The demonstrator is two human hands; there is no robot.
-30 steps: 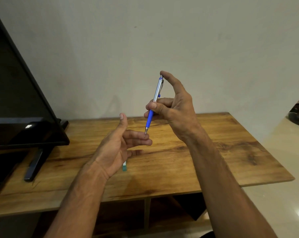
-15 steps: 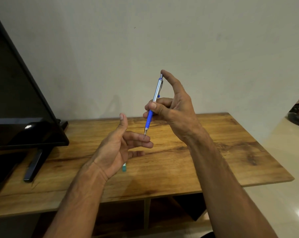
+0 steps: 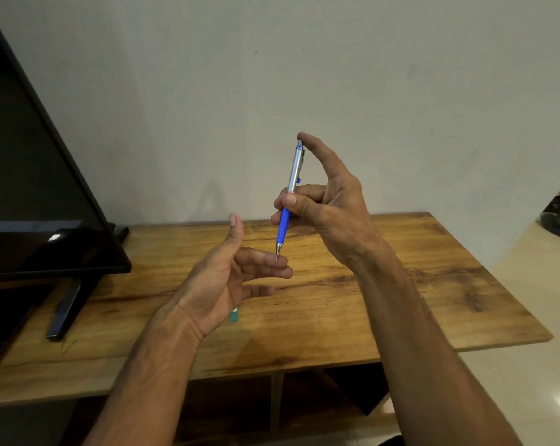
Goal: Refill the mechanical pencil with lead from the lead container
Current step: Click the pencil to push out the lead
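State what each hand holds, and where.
Right hand grips the pencil at mid-barrel, forefinger on its top cap. Left hand holds nothing.

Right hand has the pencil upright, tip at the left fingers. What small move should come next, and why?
Probably press the cap: the right hand holds the mechanical pencil tip down, forefinger on its top, tip against a finger of the open left hand, likely testing the lead feed.

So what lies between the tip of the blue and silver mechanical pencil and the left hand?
Nothing: in the head view the pencil tip seems to touch the left hand.
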